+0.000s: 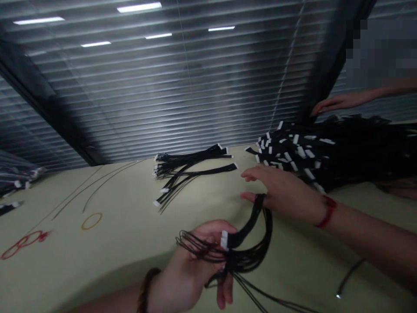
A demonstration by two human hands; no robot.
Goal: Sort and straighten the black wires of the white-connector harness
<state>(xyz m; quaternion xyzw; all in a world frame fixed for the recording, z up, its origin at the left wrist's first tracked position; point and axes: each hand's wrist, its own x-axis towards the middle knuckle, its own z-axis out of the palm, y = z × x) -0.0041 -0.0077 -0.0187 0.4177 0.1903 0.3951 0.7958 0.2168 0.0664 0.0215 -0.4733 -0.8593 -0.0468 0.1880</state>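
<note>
A bundle of black wire harnesses (241,256) is gripped at 6 o'clock in the closed left hand (202,256), its white connectors (224,240) showing. The open right hand (280,191) is held at 1 o'clock, fingers spread, beside the bundle. Loose strands could be snagged or tangled if pulled. Farther off, a smaller bunch of harnesses (192,167) lies at 12 o'clock, and a large heap of harnesses (325,148) at 2 o'clock is near a co-worker's hand (339,102).

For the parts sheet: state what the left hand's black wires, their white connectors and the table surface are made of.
The black wires look plastic-insulated: matte, thin, bending in loose curves. The white connectors look like opaque moulded plastic, small and blocky. The table surface looks like a dull pale-green mat or laminate, unclear which.
</note>
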